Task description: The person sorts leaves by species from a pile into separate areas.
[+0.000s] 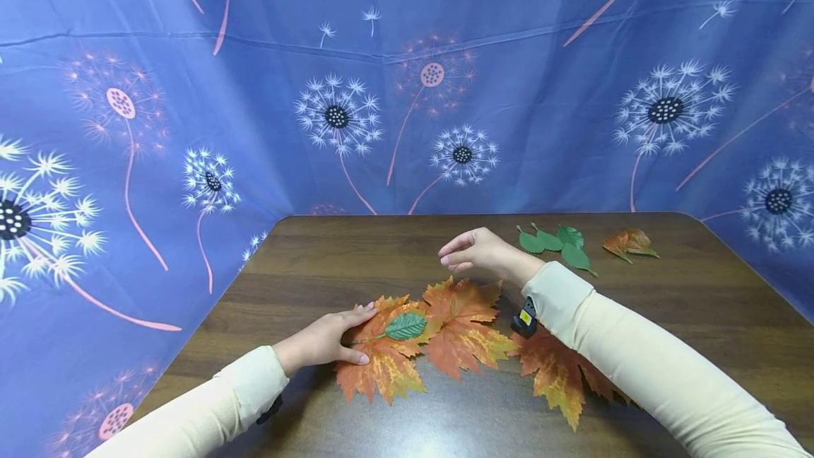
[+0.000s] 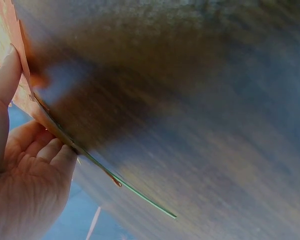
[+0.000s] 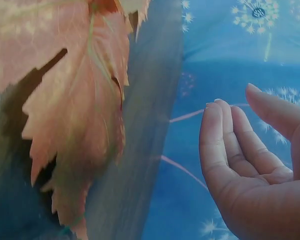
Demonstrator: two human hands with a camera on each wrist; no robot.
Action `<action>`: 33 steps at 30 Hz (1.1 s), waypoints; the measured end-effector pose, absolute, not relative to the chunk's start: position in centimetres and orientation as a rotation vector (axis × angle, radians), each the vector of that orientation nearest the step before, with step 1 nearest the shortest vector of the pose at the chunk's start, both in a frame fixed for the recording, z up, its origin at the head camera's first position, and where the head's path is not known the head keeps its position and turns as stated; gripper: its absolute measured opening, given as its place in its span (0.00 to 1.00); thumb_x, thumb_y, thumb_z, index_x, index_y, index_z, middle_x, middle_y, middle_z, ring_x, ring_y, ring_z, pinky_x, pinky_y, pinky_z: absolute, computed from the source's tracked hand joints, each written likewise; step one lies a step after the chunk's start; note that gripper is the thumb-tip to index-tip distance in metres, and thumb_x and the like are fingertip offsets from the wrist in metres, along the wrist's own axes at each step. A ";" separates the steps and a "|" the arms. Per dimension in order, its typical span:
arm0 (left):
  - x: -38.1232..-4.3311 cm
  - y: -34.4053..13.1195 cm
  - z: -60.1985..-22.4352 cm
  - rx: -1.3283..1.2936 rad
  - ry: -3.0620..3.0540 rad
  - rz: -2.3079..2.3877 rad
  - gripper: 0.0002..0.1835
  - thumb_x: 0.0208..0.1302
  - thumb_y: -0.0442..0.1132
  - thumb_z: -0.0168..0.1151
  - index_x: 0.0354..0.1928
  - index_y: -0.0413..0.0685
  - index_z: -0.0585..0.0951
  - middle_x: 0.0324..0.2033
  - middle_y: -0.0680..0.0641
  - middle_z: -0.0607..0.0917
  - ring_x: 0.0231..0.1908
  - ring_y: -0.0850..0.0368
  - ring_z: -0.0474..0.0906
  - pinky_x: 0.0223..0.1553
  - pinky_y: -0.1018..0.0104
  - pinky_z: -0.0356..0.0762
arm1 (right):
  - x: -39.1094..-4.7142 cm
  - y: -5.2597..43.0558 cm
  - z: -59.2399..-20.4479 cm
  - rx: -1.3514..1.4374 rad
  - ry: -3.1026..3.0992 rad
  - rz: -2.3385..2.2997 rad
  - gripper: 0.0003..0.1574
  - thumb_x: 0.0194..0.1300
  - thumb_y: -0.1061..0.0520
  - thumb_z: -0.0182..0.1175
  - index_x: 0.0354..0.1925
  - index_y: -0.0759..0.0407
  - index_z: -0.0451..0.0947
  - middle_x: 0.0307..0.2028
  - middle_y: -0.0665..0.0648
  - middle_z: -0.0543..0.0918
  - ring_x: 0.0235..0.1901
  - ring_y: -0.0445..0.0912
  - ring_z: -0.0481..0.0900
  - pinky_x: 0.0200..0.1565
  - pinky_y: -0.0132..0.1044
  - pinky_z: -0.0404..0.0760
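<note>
At the desk [image 1: 305,253], steadying step, I judge. Left hand [image 1: 321,338] rests, fingers spread, on orange leaf [image 1: 385,357] bearing green leaf [image 1: 405,326]. Right hand [image 1: 481,251] empty, fingers loose; next move probably needs a pinch.

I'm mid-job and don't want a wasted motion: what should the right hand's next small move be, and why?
I'd probably bring the right hand over to the rear green leaves and pinch one: that hand holds nothing, and a green leaf lies on the left orange leaf, while none shows on the middle orange leaf.
</note>
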State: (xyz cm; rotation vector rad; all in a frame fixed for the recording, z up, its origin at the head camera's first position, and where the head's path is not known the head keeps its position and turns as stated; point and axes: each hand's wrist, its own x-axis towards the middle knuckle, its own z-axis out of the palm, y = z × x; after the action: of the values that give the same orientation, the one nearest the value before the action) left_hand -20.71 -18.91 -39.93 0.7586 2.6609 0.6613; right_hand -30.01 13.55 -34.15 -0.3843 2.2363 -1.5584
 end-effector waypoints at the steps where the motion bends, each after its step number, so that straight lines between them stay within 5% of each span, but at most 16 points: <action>1: -20.7 -18.9 -39.9 0.763 2.662 0.660 0.46 0.56 0.50 0.70 0.73 0.45 0.61 0.73 0.40 0.59 0.72 0.38 0.55 0.68 0.38 0.56 | -29.9 13.3 -34.3 -0.384 2.232 -1.561 0.21 0.63 0.61 0.65 0.52 0.72 0.79 0.41 0.61 0.87 0.34 0.42 0.86 0.55 0.54 0.78; 6: -20.9 -18.9 -40.1 0.756 2.663 0.666 0.46 0.56 0.51 0.70 0.73 0.46 0.61 0.73 0.39 0.59 0.72 0.38 0.55 0.68 0.38 0.56 | -29.6 12.3 -34.6 -0.387 2.226 -1.556 0.21 0.63 0.62 0.64 0.51 0.73 0.79 0.43 0.64 0.87 0.33 0.42 0.86 0.54 0.54 0.79; 15: -21.0 -18.8 -40.1 0.751 2.657 0.674 0.46 0.56 0.51 0.70 0.73 0.46 0.62 0.73 0.38 0.59 0.72 0.37 0.54 0.68 0.37 0.56 | -29.1 9.9 -35.7 -0.452 2.220 -1.454 0.18 0.62 0.61 0.65 0.50 0.67 0.81 0.47 0.63 0.86 0.45 0.59 0.84 0.47 0.49 0.82; 33: -20.9 -18.9 -39.8 0.775 2.655 0.666 0.46 0.56 0.51 0.70 0.73 0.43 0.61 0.73 0.38 0.59 0.71 0.36 0.55 0.67 0.37 0.57 | -28.7 7.5 -37.5 -0.524 2.179 -1.358 0.20 0.60 0.61 0.67 0.50 0.67 0.81 0.40 0.57 0.88 0.40 0.51 0.85 0.46 0.46 0.83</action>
State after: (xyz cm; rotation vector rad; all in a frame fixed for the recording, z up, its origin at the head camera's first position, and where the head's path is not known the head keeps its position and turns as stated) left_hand -20.93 -18.91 -39.79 0.7750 2.6547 0.6660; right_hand -28.69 7.52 -37.52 -0.5238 2.1790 -1.3578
